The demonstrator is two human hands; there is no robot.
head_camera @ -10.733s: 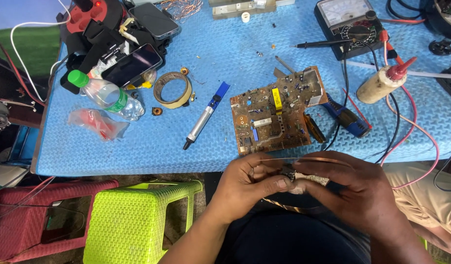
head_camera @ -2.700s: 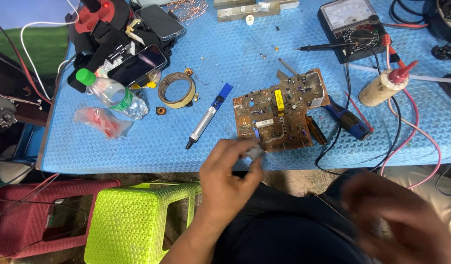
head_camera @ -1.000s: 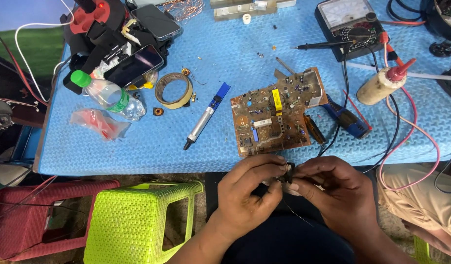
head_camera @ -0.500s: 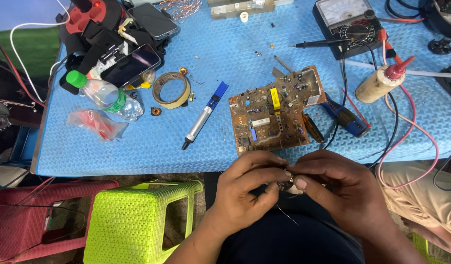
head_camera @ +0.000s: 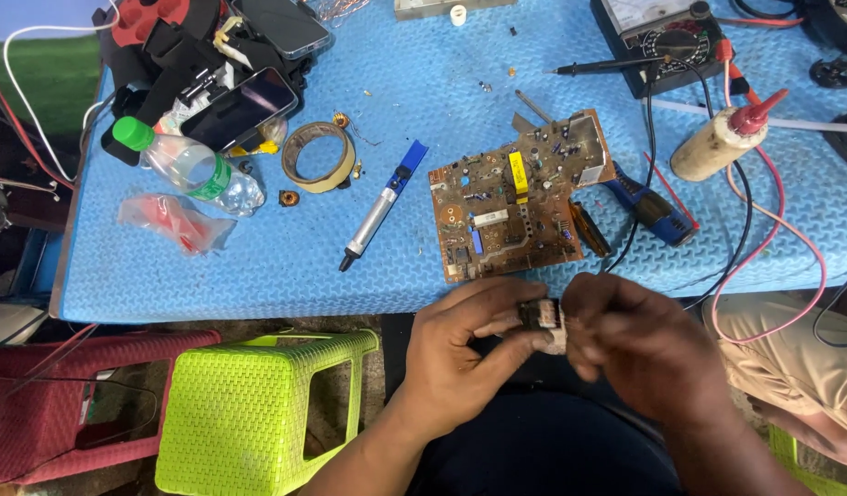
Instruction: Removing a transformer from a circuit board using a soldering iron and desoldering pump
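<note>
Blue textured matting covers the tabletop point(head_camera: 460, 276), and the brown circuit board point(head_camera: 520, 207) lying near its front edge serves as the landmark. Far to the left of the board, below the tabletop's level, stand a red plastic stool point(head_camera: 65, 404) and a lime-green stool point(head_camera: 258, 404). On the tabletop, well left of the board, lie a crumpled clear wrapper with red inside point(head_camera: 175, 222) and a plastic bottle with a green cap point(head_camera: 185, 165); above the bottle rests a dark phone point(head_camera: 240, 108). Nearer the board sit a roll of tan tape point(head_camera: 319, 156) and, just beside the board's left edge, a blue-and-silver desoldering pump point(head_camera: 382, 207). Right of the board lie a blue-handled tool point(head_camera: 648, 209), a squeeze bottle with a red nozzle point(head_camera: 726, 142), and, up beyond it, a multimeter point(head_camera: 667, 37) with red and black leads trailing across the mat.

Below the board, off the front edge of the tabletop, the left hand point(head_camera: 465, 354) and right hand point(head_camera: 634, 354) meet over the lap. Both are closed in a pinch on a small black-and-white component point(head_camera: 543, 321), the fingers of each touching it from opposite sides. By the look of it, the part is being worked or inspected between the fingertips, away from the board. Further handling seems to call for a steady two-sided pinch and fine fingertip control, since the piece is small and largely hidden by the fingers.
</note>
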